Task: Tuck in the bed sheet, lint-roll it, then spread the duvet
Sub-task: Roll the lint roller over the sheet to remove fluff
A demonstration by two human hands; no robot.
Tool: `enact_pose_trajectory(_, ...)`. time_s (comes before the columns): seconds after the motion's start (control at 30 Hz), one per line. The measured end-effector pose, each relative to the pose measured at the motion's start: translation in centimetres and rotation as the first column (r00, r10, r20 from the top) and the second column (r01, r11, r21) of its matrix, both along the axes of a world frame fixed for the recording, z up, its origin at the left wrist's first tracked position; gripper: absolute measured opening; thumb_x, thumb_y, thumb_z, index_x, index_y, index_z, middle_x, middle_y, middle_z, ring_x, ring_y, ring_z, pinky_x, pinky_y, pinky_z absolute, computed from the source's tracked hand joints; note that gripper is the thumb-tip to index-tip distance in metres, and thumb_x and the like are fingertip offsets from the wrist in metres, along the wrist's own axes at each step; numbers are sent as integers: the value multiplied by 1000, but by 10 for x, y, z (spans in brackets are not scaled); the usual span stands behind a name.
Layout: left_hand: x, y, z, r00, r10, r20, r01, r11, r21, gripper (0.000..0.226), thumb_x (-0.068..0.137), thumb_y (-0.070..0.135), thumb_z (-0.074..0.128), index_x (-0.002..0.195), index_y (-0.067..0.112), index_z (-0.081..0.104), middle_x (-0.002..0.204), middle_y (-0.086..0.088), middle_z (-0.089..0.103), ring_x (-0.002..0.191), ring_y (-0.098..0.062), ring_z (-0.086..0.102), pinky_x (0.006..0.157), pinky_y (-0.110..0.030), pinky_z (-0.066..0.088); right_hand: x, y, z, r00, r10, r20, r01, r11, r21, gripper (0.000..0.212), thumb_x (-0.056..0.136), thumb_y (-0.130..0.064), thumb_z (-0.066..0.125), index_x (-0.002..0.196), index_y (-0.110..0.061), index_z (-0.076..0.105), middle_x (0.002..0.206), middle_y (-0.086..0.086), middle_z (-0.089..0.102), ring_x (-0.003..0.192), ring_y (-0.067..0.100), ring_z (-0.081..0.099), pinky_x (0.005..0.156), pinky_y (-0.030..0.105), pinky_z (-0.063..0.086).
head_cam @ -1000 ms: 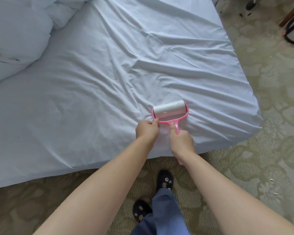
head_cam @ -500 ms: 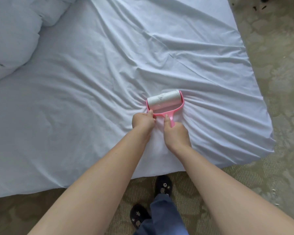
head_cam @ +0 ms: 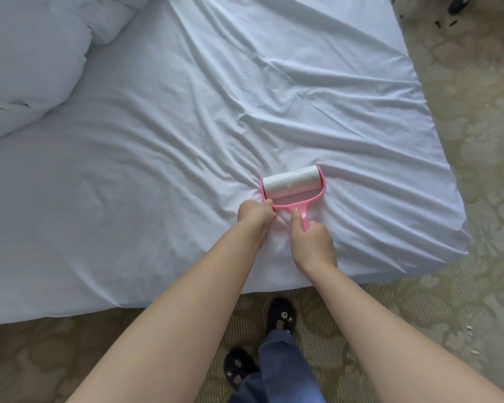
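Observation:
A pink lint roller (head_cam: 292, 186) with a white roll lies pressed on the wrinkled white bed sheet (head_cam: 163, 146), near the bed's front edge. My right hand (head_cam: 310, 242) grips its pink handle, thumb along the top. Beside it, my left hand (head_cam: 255, 215) pinches the sheet at the roller frame's left corner, and creases fan out from there. The bunched white duvet (head_cam: 32, 59) is piled at the far left of the bed.
Patterned beige carpet (head_cam: 477, 175) runs along the bed's right side and front. My feet in dark slippers (head_cam: 281, 315) stand at the front edge. Dark objects show at the top right corner.
The roller has travelled forward across the sheet, away from the front edge, with both hands following. The sheet wrinkles have gathered around it.

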State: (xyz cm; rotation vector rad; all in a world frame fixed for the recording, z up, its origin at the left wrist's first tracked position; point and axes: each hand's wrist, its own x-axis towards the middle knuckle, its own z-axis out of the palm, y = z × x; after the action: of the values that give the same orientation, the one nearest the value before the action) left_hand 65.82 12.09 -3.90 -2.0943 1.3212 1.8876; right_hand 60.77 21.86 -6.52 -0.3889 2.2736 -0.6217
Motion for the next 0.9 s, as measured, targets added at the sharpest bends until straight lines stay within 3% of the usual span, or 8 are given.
enact_pose_trajectory(0.07,9,11,0,1000,-26,7,25,999,48,35,101,22,44,68,12,49,60,0,46,49,-12,35,42,-18,24,9,14,1,1000,6,-17,-6,1000,19,57,97,-59,26,90,-12,58,88,6,55,80,26,48,68,33,36)
enact_pose_trajectory(0.2,26,30,4,997,-76,-28,79,989,128,26,102,23,40,80,15,51,65,4,49,51,-9,35,48,-20,24,24,39,2,999,1,-36,0,999,39,61,96,-61,24,87,-11,59,80,4,56,74,24,50,62,32,34)
enact_pose_trajectory(0.43,50,66,9,980,-194,-34,196,975,108,20,99,19,41,87,13,55,78,3,58,60,-10,49,58,-23,37,48,88,3,998,-53,31,54,998,-20,59,93,-65,25,76,-16,53,77,3,58,68,18,53,53,29,32)
enact_pose_trajectory(0.9,54,85,13,967,-216,-133,220,975,20,12,86,19,50,80,12,56,74,-1,59,61,-14,50,60,-25,36,40,110,14,991,-124,-52,116,984,-136,49,93,-59,39,62,-22,43,65,-3,51,68,25,50,58,33,33)
